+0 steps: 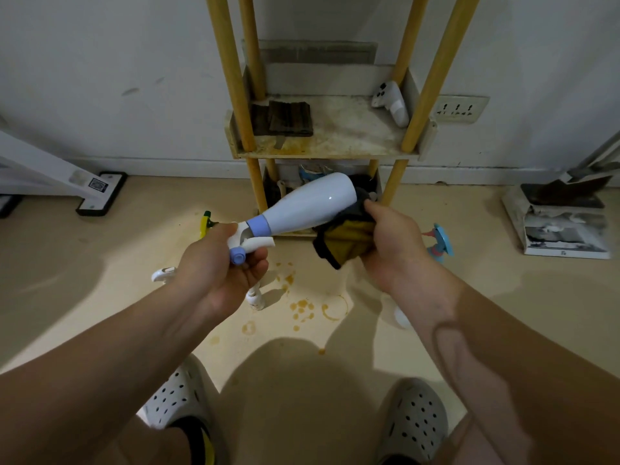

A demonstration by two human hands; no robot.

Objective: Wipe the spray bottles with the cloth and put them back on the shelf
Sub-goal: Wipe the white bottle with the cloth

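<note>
The white spray bottle (312,204) is held in the air, in front of the lower tiers of the shelf (322,155) and above the floor (134,263). It lies nearly on its side, nozzle end near and to the left, base pointing far and to the right. That tilt turns the smooth body and base toward the cloth, which suits wiping.

The left hand (221,263) takes the bottle by its spray head. Its grip is closed round the trigger and neck, just below the lavender collar, with the palm turned up. This leaves the whole white body bare for the cloth.

The right hand (391,239) holds the bunched yellow and dark cloth (342,241). Its grip is closed on the folds, thumb on top, and it presses the cloth against the right end of the bottle. How far the cloth wraps round the base is hidden behind the bottle, so I cannot tell.

Both forearms reach forward from the near edge and converge at the bottle.

I judge this bottle is mid-wipe, not yet ready to shelve. A blue bottle (441,241) stands on the floor at right and a yellow one (205,223) at left, probably waiting their turn. One white bottle (392,102) lies on the shelf at far right.
</note>
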